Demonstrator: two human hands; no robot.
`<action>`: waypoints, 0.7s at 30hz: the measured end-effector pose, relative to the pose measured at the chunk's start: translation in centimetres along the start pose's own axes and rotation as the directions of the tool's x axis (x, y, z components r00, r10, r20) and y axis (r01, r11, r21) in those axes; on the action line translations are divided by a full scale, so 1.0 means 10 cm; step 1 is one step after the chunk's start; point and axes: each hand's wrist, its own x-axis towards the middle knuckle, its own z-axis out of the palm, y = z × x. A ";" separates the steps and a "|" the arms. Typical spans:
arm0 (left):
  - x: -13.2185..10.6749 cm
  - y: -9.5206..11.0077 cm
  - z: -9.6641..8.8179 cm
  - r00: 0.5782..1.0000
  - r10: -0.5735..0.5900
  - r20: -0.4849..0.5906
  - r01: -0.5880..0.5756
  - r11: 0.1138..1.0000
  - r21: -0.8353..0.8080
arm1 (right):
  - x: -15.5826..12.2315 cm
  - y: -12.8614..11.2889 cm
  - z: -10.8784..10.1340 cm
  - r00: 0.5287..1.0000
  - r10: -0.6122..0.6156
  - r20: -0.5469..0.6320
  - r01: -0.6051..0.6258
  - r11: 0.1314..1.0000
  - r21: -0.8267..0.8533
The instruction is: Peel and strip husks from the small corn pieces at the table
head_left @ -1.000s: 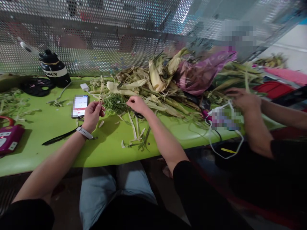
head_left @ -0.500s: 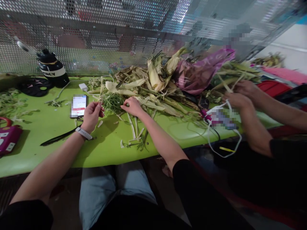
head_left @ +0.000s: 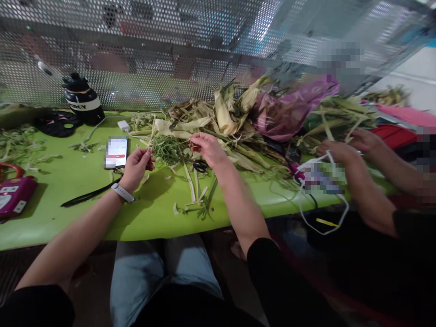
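Observation:
My left hand [head_left: 138, 164], wearing a pale wristband [head_left: 122, 192], is closed in a pinch at the left edge of a tuft of thin green strips [head_left: 166, 150]. What its fingers hold is too small to make out. To the right of the tuft, my right hand [head_left: 210, 149] has its fingertips pressed together, and what is in them cannot be made out. Below its fingers lie black-handled scissors [head_left: 200, 166]. Just behind both hands spread pale dried corn husks [head_left: 182, 126]. Narrow husk strips [head_left: 190, 181] lie loose on the green tabletop [head_left: 150, 218].
A phone [head_left: 116, 152] and black strap [head_left: 86, 196] lie left of my left hand. Farther left are a dark bottle [head_left: 83, 102] and purple power strip [head_left: 17, 193]. A pink plastic bag [head_left: 275, 113] stands among the husks. A co-worker's hands [head_left: 344, 147] handle husk strips at right.
My right hand has lifted away from the green tuft, up and to the right, uncovering the scissors. My left hand keeps its pinch beside the tuft. The whole view has shifted slightly.

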 end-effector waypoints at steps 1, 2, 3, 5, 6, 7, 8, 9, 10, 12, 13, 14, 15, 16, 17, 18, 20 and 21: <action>-0.02 0.02 0.01 0.999 -0.028 0.017 0.028 1.000 -0.010 | -0.04 -0.05 0.02 0.999 0.003 0.032 -0.005 0.999 0.045; -0.03 0.04 0.02 0.998 -0.059 0.035 0.059 0.998 -0.019 | -0.09 -0.09 0.03 0.997 0.005 0.075 -0.010 0.997 0.072; -0.05 0.05 0.02 0.994 -0.091 0.056 0.093 0.995 -0.027 | -0.13 -0.11 0.06 0.992 0.004 0.125 -0.014 0.997 0.076; -0.08 0.08 0.04 0.983 -0.151 0.105 0.156 0.987 -0.040 | -0.20 -0.15 0.11 0.973 0.005 0.231 -0.010 1.000 0.023; -0.10 0.08 0.05 0.975 -0.178 0.130 0.186 0.981 -0.050 | -0.23 -0.15 0.14 0.960 0.010 0.281 -0.003 1.000 -0.028; -0.11 0.08 0.06 0.967 -0.204 0.152 0.216 0.974 -0.064 | -0.25 -0.15 0.17 0.944 0.021 0.328 0.007 0.996 -0.086; -0.12 0.08 0.06 0.958 -0.230 0.173 0.247 0.965 -0.083 | -0.28 -0.14 0.21 0.927 0.036 0.372 0.018 0.990 -0.141; -0.13 0.08 0.06 0.946 -0.259 0.194 0.282 0.954 -0.105 | -0.30 -0.14 0.26 0.909 0.051 0.414 0.031 0.982 -0.188; -0.13 0.07 0.07 0.933 -0.287 0.217 0.319 0.939 -0.130 | -0.32 -0.13 0.30 0.890 0.061 0.452 0.049 0.973 -0.227; -0.13 0.06 0.06 0.905 -0.331 0.269 0.385 0.905 -0.182 | -0.37 -0.11 0.39 0.856 0.069 0.512 0.099 0.951 -0.294; -0.13 0.06 0.06 0.893 -0.337 0.298 0.405 0.890 -0.208 | -0.38 -0.10 0.43 0.842 0.072 0.535 0.130 0.935 -0.330; -0.12 0.06 0.05 0.887 -0.332 0.320 0.413 0.880 -0.234 | -0.40 -0.09 0.46 0.829 0.074 0.554 0.160 0.918 -0.363; -0.12 0.06 0.05 0.886 -0.319 0.336 0.411 0.875 -0.256 | -0.41 -0.09 0.49 0.816 0.079 0.572 0.186 0.902 -0.390; -0.12 0.06 0.04 0.888 -0.305 0.344 0.403 0.875 -0.268 | -0.42 -0.09 0.50 0.801 0.088 0.593 0.203 0.890 -0.407; -0.11 0.06 0.04 0.893 -0.291 0.344 0.391 0.879 -0.271 | -0.42 -0.09 0.50 0.782 0.103 0.615 0.210 0.885 -0.415; -0.11 0.06 0.04 0.897 -0.282 0.339 0.379 0.886 -0.267 | -0.41 -0.08 0.49 0.767 0.119 0.631 0.203 0.887 -0.414; -0.11 0.07 0.03 0.907 -0.279 0.316 0.363 0.898 -0.249 | -0.37 -0.06 0.47 0.767 0.152 0.624 0.146 0.905 -0.400; -0.12 0.08 0.04 0.911 -0.282 0.300 0.360 0.900 -0.245 | -0.33 -0.03 0.45 0.795 0.162 0.584 0.096 0.918 -0.385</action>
